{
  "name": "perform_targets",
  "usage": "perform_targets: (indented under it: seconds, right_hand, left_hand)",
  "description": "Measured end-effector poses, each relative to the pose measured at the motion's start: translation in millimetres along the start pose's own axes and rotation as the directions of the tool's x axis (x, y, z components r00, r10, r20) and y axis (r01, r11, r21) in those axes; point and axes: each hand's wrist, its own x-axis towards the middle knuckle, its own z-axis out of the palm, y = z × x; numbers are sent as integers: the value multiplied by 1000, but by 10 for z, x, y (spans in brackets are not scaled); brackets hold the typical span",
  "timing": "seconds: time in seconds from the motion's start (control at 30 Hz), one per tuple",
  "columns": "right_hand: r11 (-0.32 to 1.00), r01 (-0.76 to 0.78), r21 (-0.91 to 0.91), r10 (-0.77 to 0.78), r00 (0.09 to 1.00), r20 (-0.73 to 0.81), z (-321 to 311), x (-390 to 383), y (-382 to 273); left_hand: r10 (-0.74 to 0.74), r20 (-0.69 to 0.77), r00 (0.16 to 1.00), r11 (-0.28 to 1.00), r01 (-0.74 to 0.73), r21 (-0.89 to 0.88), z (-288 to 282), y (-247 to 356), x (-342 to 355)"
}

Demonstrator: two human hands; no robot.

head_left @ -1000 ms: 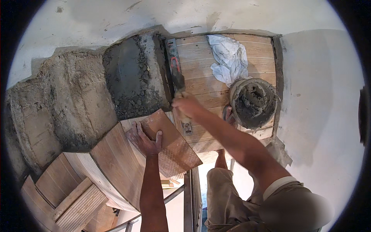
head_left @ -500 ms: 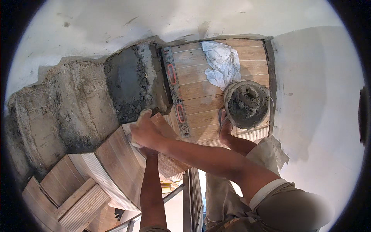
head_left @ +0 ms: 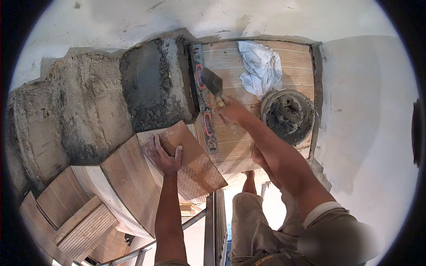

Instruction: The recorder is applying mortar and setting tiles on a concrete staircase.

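My left hand (head_left: 165, 156) grips the left side of a reddish-brown tile (head_left: 197, 162), its thumb lying over the textured face. The tile slants above the tiled steps. My right hand (head_left: 231, 111) is closed around the handle of a trowel (head_left: 212, 81), slightly blurred. The trowel's dark blade is over the spirit level (head_left: 205, 106), which lies along the edge of the tiled landing. A bucket of grey mortar (head_left: 287, 118) stands to the right of my right hand. Wet mortar (head_left: 144, 88) covers the step beyond the tile.
A crumpled white cloth (head_left: 262, 68) lies on the wood-look landing tiles (head_left: 293, 71). Rough concrete steps (head_left: 88, 102) descend to the left, beside finished wood-look steps (head_left: 133, 175). A metal railing (head_left: 213, 226) rises near my legs. Walls border the far and right sides.
My right hand has moved away from my left hand to the right, and the trowel now shows plainly in it. The left hand stays with the tile, more of which is now visible.
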Motion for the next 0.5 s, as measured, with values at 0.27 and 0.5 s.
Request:
perform_targets:
  seconds: [0.27,0.5]
  right_hand:
    - [926,27,-376,-63,995,-83,1102,-86,-182]
    - [891,260,-372,-279,960,2,775,-859,40]
  left_hand:
    - [13,4,1000,1000,-13,25,-17,-40,-25]
    - [15,-2,1000,999,-15,34,-3,-7,-35]
